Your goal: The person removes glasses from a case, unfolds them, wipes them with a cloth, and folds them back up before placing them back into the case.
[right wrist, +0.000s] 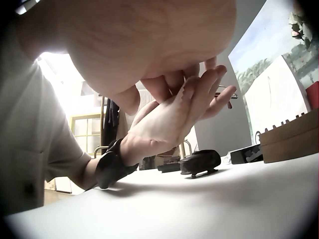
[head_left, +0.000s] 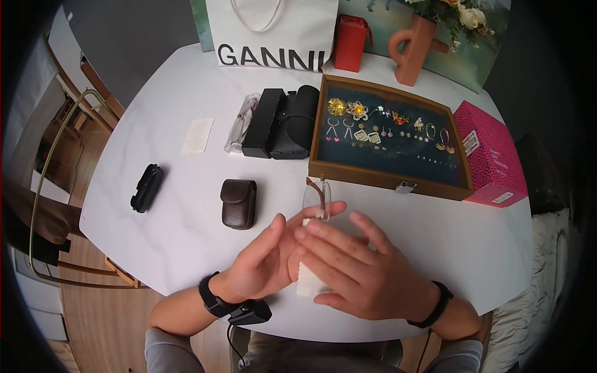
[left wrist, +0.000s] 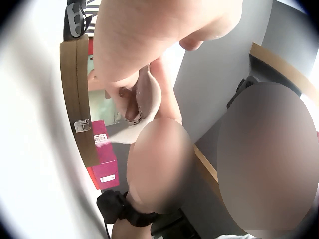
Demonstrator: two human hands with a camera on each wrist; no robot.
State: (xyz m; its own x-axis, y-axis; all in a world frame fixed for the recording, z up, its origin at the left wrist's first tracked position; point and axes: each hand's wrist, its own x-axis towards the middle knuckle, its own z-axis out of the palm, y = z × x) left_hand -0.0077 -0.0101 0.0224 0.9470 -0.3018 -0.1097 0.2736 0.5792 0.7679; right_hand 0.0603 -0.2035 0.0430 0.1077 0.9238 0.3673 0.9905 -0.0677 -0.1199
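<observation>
Palm up, the left hand (head_left: pixel 267 258) lies under a pale cloth (head_left: pixel 310 281), its thumb raised and fingers extended. Folded glasses (head_left: pixel 324 208) stick out beyond the fingertips, their other end hidden between the hands. From above, the right hand (head_left: pixel 364 276) presses nearly straight fingers onto the cloth and the left fingers. In the right wrist view the cloth (right wrist: pixel 162 119) drapes over the left palm (right wrist: pixel 144 142), beneath the right hand (right wrist: pixel 149 45). The left wrist view shows the cloth (left wrist: pixel 150 97) between the two hands, below the near left hand (left wrist: pixel 144 35).
On the white table (head_left: pixel 180 242) are a brown leather pouch (head_left: pixel 239 204), a black case (head_left: pixel 147 188), another cloth (head_left: pixel 198 135), black cases (head_left: pixel 292 124) and a jewellery box (head_left: pixel 357 173). A pink box (head_left: pixel 497 161), bag (head_left: pixel 273 31), red box (head_left: pixel 351 43) and vase (head_left: pixel 413 53) stand behind.
</observation>
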